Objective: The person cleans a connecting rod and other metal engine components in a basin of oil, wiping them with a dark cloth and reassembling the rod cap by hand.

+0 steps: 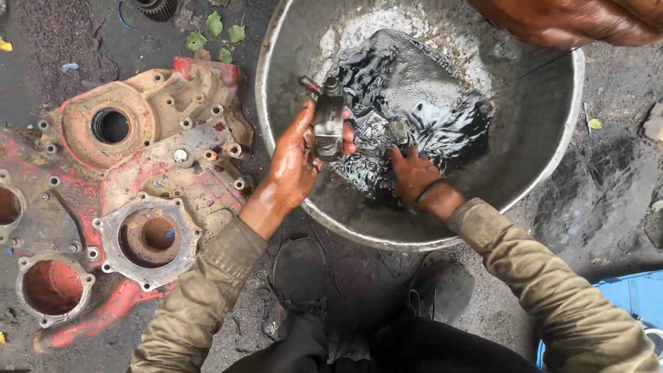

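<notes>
- Fingers of left hand [293, 166] clamped round a small grey metal part [329, 126], oily, w/ a bolt-like stud poking up at its top; part held upright just above the basin's near-left inside wall.
- Right hand [412, 174] down in the basin, fingertips dipped in black oily liquid [414, 103]; whether it grasps anything under the surface can't be told. Dark band round that wrist.
- Basin [552, 159]: big round metal one, grey residue and pale scum on inner wall; black liquid pooled across its middle, right beside the held part.
- Both sleeves olive-drab, coming in from near side of basin; two dark shoes [298, 273] on the ground just below basin's near rim.
- Another person's hand [573, 21] at basin's far-right rim, only partly in view.
- Left of basin: large red, worn engine cover casting [138, 200] lying flat on the dirt, several round bores and bolt holes.
- Beyond basin's far-left rim: few green leaves [217, 36], a gear [157, 8] at frame edge.
- Right of basin, near side: blue thing [639, 297], partly cut off.
</notes>
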